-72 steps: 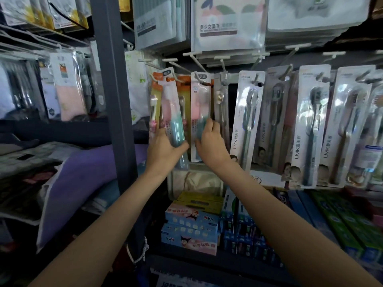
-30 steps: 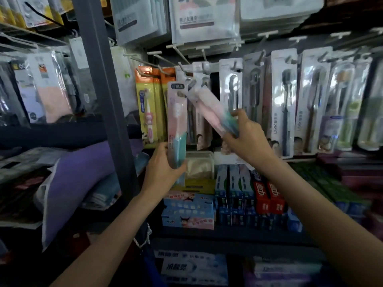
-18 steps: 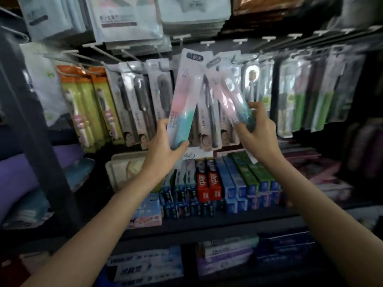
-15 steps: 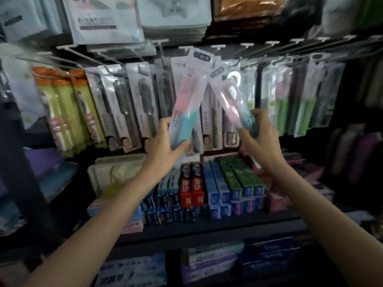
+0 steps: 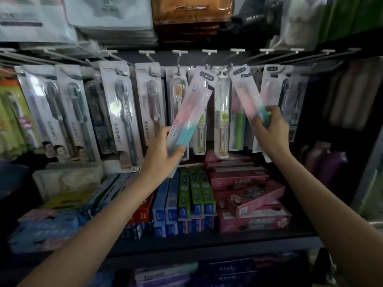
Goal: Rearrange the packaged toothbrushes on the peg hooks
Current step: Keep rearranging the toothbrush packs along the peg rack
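- Two pink-and-teal toothbrush packs were off the hooks at mid-frame: the left pack (image 5: pixel 189 112) leaned to the right with its top near the hook row, and the right pack (image 5: pixel 249 100) leaned the other way, its top up among the hanging cards.
- The left hand (image 5: pixel 163 154) gripped the left pack by its lower end, fingers behind and thumb across the front.
- The right hand (image 5: pixel 269 131) had its fingers curled round the teal lower end of the right pack.
- By my reading, the step in hand was carrying both packs to a new hook; neither hang hole looked threaded yet, though blur hid the right pack's top.
- The next move would call for picking a hook (image 5: pixel 179 59) with free length, levelling one pack's hole with the tip and sliding it back.
- Hanging packs filled the row from the left edge to right of centre: grey packs (image 5: pixel 122 112) on the left, clear cased brushes (image 5: pixel 221 117) between the two held packs.
- Room was tight; the hooks sat close together under a shelf of bagged goods (image 5: pixel 192 19), so tilted packs could snag their neighbours.
- Below, toothpaste boxes (image 5: pixel 196 197) lined the lower shelf, well under the hands.
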### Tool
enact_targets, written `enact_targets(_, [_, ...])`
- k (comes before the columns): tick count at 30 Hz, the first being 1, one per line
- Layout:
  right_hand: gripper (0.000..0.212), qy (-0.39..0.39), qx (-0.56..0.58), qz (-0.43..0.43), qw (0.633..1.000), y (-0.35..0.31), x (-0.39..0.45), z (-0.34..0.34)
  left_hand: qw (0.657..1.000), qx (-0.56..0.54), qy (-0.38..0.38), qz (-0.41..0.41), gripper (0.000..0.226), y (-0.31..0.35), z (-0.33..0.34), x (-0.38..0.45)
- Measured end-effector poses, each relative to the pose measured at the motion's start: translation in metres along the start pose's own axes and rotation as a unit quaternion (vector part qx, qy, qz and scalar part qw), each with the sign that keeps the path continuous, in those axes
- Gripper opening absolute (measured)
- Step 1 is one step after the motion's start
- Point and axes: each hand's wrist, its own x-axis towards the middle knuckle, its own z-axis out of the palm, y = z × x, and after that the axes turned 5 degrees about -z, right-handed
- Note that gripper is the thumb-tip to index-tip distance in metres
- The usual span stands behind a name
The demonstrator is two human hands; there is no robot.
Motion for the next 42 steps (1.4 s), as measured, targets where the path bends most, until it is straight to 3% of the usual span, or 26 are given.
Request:
enact_targets(6, [0.035,-0.049,0.035,0.058,0.997,0.007,0.015,0.009,1.0,0.024,0.01,0.003,0.041,0.004,0.011,0.001])
enact_targets(11, [0.042,-0.021,0.075,-0.034,0.996,-0.004,-0.004,0.011,1.0,-0.002,0.016,0.011,0.039,0.018,0.032,0.006])
enact_targets(14, [0.038,-0.149,0.238,-0.008,0.96,-0.026,-0.008,0.012,0.999,-0.027,0.001,0.018,0.029,0.034,0.048,0.009])
enact_targets(18, [0.024,-0.159,0.394,0.123,0.897,-0.033,0.006,0.012,0.998,-0.004,-0.048,0.045,0.043,0.046,0.066,0.015])
enact_targets(21, [0.026,-0.163,0.338,0.14,0.916,-0.024,0.025,0.002,0.994,0.037,-0.043,0.093,0.041,0.038,0.06,0.02])
enact_targets(25, [0.023,-0.107,0.248,0.109,0.957,-0.007,0.052,-0.007,0.995,0.04,0.053,0.068,0.025,0.018,0.037,0.025])
enact_targets(29, [0.032,-0.092,0.214,0.14,0.962,0.002,0.053,0.008,0.991,0.058,0.117,0.037,0.023,0.0,0.016,0.029])
enact_targets(32, [0.048,-0.015,0.127,0.07,0.989,-0.007,0.03,0.023,0.986,0.063,0.152,0.035,0.023,-0.008,0.005,0.029])
enact_targets(34, [0.042,0.045,0.115,-0.002,0.992,-0.025,0.013,0.027,0.983,0.057,0.166,0.045,0.024,-0.012,-0.002,0.028])
enact_targets(38, [0.033,-0.022,0.142,-0.097,0.985,-0.065,-0.007,0.046,0.975,0.036,0.212,0.05,0.024,-0.019,-0.019,0.022])
enact_targets(42, [0.031,-0.057,0.17,-0.139,0.974,-0.112,-0.02,0.069,0.968,0.009,0.246,0.055,0.028,-0.033,-0.052,0.013])
